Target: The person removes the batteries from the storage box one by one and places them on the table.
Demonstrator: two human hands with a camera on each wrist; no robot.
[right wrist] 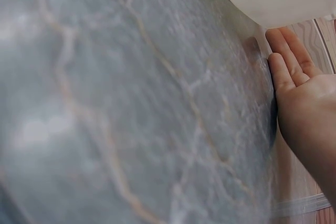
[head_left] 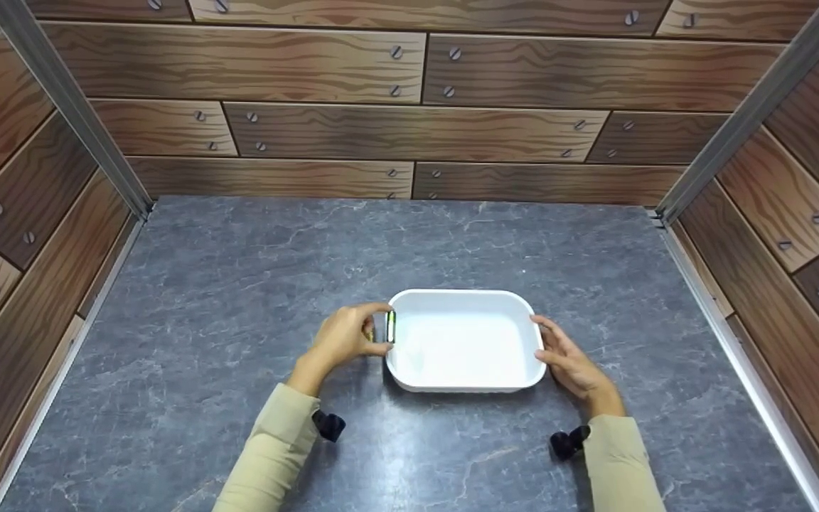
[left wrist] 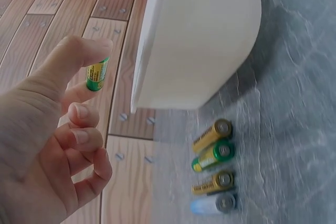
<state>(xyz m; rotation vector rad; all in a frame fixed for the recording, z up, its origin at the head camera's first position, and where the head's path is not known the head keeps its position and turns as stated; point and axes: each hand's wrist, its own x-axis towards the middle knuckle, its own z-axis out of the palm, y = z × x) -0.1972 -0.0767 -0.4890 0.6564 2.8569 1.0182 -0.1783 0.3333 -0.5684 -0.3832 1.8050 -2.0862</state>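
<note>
A white rectangular tub (head_left: 466, 387) lies between the two hands in the head view. At its left rim, my left hand (head_left: 342, 334) pinches a green-and-yellow battery (left wrist: 97, 74) between thumb and index finger, the other fingers loosely curled. On the table below, beside the tub's wall, several more batteries lie in a row: gold ones (left wrist: 212, 136), a green one (left wrist: 212, 156) and a pale blue one (left wrist: 212, 203). Fingertips of my right hand (head_left: 571, 364) touch the right end of the tub's rim, and the right wrist view has its fingers nearly straight under the pale wall.
The tub stands on a grey marble-patterned table (head_left: 274, 249). Walls with a wood-plank print (head_left: 324, 131) enclose the back and both sides, with metal rails (head_left: 743, 107) at the corners. Black wrist cameras (head_left: 329, 425) sit at both cuffs.
</note>
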